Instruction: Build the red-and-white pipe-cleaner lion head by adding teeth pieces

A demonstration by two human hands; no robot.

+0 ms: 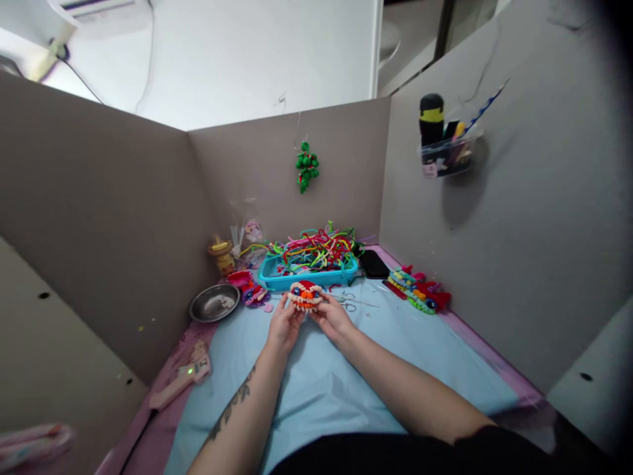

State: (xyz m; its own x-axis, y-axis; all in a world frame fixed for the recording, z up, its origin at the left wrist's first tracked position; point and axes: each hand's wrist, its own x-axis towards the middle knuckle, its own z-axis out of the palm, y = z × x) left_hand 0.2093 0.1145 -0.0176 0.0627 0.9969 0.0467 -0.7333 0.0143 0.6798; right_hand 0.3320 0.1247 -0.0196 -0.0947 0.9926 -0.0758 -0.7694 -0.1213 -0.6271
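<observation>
Between my two hands I hold a small red, white and orange pipe-cleaner figure [305,295] with blue eyes, raised a little over the light blue cloth [326,389]. My left hand [285,324] grips its left side and my right hand [332,318] its right side, fingers closed around the edges. Just right of my right hand lies a pair of scissors [350,302]. Behind the figure stands a blue tray [281,282] heaped with colourful pipe cleaners [321,251].
A metal bowl [202,305], a purple and red fuzzy piece [256,295] and a pink glue gun [185,377] lie left. A black phone [374,264] and colourful fuzzy pieces [420,290] lie right. Grey panels [291,122] enclose the table; a clear bin [448,158] hangs on one.
</observation>
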